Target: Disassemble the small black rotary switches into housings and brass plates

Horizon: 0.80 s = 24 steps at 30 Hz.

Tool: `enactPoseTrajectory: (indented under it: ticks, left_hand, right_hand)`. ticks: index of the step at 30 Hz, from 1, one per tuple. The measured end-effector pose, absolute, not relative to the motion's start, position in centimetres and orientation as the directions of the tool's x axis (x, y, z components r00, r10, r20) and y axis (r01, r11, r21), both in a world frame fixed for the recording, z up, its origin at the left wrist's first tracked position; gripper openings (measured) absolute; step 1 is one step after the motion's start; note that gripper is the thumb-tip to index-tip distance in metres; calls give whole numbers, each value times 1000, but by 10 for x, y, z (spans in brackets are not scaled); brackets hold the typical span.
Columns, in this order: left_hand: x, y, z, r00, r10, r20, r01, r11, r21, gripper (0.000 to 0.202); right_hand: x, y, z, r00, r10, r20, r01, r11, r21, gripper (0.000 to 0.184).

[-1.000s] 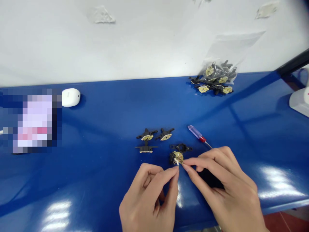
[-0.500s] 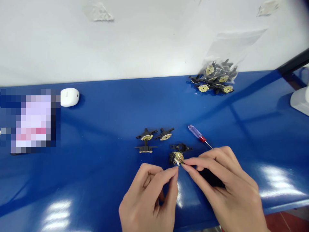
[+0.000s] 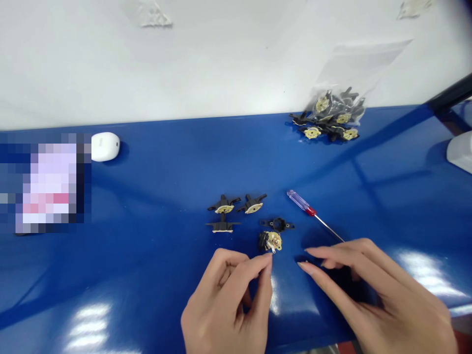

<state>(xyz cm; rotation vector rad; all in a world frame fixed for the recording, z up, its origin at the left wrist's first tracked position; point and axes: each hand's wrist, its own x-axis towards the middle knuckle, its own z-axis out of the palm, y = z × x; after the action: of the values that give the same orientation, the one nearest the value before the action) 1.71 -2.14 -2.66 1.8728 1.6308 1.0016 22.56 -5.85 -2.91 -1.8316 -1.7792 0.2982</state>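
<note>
A small black part with a brass disc [image 3: 271,241] lies on the blue table [image 3: 155,206], just past my fingertips. My left hand [image 3: 230,305] is pinched, thumb against forefinger, right below that part; whatever the pinch holds is too small to make out. My right hand [image 3: 372,295] rests to the right with its fingers stretched out and apart, holding nothing. A black bracket [image 3: 277,225] lies just behind the brass part. Three more black-and-brass parts [image 3: 230,212] sit to the left of it. A small screwdriver with a clear blue handle [image 3: 308,210] lies beyond my right hand.
A clear plastic bag with several similar black-and-brass parts [image 3: 332,118] leans against the white wall at the back right. A white oval object [image 3: 105,146] sits at the back left. A white device [image 3: 460,152] stands at the right edge.
My right hand has drawn back to the right, away from the brass part, and its fingers have spread. The screwdriver's shaft now shows. My left hand has hardly moved.
</note>
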Motion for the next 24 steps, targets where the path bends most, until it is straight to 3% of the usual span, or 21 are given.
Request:
enactPoseTrajectory:
  ticks: [8, 18, 21, 24]
  left_hand:
    - [19, -20, -24, 23, 978, 209, 648, -174, 741, 24]
    - [17, -22, -26, 33, 977, 209, 635, -182, 750, 22]
    - [17, -22, -25, 51, 976, 214, 630, -197, 751, 23]
    - [16, -22, -24, 65, 974, 217, 630, -208, 748, 23]
  right_hand:
    - [230, -65, -33, 89, 975, 201, 858, 27, -512, 12]
    - [232, -60, -31, 87, 957, 276, 886, 52, -462, 30]
    - [237, -66, -34, 97, 958, 269, 919, 17, -393, 36]
    - [247, -70, -39, -95, 968, 232, 957, 153, -246, 36]
